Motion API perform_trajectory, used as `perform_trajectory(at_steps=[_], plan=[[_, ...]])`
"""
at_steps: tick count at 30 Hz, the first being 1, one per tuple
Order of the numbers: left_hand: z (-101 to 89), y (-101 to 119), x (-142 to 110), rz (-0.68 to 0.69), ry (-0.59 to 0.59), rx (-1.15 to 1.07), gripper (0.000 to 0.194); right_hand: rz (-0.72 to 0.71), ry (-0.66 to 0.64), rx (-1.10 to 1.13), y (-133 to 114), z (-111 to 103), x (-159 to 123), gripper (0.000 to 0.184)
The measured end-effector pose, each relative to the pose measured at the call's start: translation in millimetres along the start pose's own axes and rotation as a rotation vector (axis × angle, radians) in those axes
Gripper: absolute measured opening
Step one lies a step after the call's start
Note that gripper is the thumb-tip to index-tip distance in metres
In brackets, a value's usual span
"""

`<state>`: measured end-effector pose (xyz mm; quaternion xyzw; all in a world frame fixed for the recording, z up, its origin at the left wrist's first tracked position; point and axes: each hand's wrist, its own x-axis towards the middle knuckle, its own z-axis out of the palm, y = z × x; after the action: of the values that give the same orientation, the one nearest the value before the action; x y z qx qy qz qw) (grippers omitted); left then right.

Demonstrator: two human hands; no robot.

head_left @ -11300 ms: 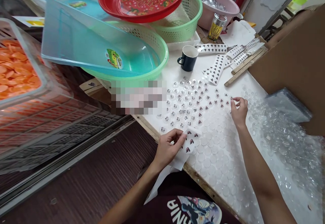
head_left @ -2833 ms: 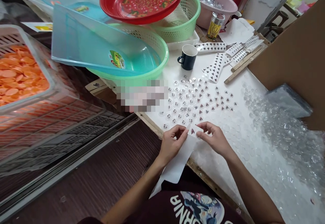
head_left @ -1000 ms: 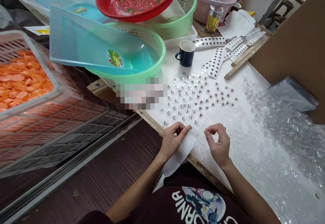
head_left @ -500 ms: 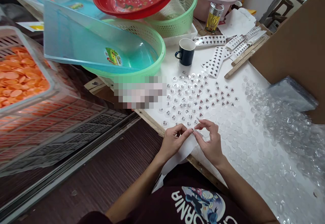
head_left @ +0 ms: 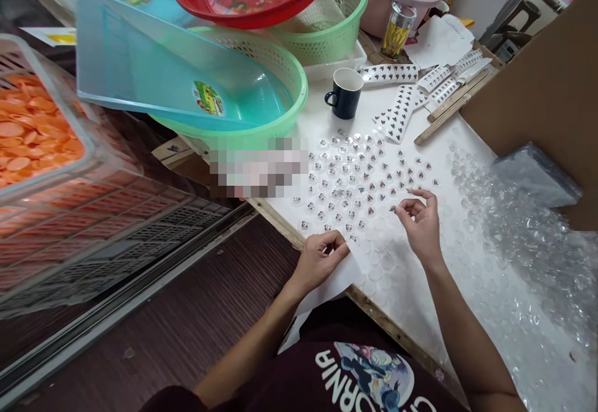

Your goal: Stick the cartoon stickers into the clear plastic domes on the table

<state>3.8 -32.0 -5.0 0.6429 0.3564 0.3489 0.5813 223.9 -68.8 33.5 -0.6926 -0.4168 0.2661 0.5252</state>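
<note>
My left hand (head_left: 320, 259) pinches the edge of a white sticker sheet (head_left: 336, 281) that hangs over the table's front edge. To its right, my right hand (head_left: 424, 228) is raised over the table, a small dark-printed sticker (head_left: 393, 209) between thumb and finger. Another dark speck shows at one of its fingertips, too small to tell. Beyond the hands lie many clear round plastic discs with small printed pictures (head_left: 344, 194). Plain clear discs (head_left: 375, 260) are spread beneath and beside my right hand.
A heap of clear plastic pieces (head_left: 537, 262) covers the table's right side. Behind stand a dark mug (head_left: 346, 97), a glass (head_left: 397, 35), printed sticker strips (head_left: 399, 113), green baskets (head_left: 299, 103) and a red tray (head_left: 187, 0). At left, a crate (head_left: 88, 162) holds orange pieces.
My right hand has moved away from the left, rightward and farther over the discs, carrying a small sticker. My left hand stays at the table edge with the sheet.
</note>
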Motion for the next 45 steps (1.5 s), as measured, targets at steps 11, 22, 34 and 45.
perform_trajectory(at_steps=[11,22,34,45], plan=[[-0.1,-0.7,-0.1,-0.005,-0.005,-0.004,0.035,0.031,-0.122,-0.343,28.6,9.0,22.5,0.041],[0.0,0.0,1.0,0.009,0.005,-0.001,0.036,-0.164,-0.116,-0.637,35.5,23.2,19.8,0.038],[1.2,-1.1,0.8,-0.006,0.028,0.014,0.037,0.091,-0.052,-0.376,31.6,-18.2,46.2,0.019],[0.1,-1.6,0.0,-0.036,0.029,-0.004,0.031,0.041,-0.077,-0.707,39.9,0.2,41.7,0.008]])
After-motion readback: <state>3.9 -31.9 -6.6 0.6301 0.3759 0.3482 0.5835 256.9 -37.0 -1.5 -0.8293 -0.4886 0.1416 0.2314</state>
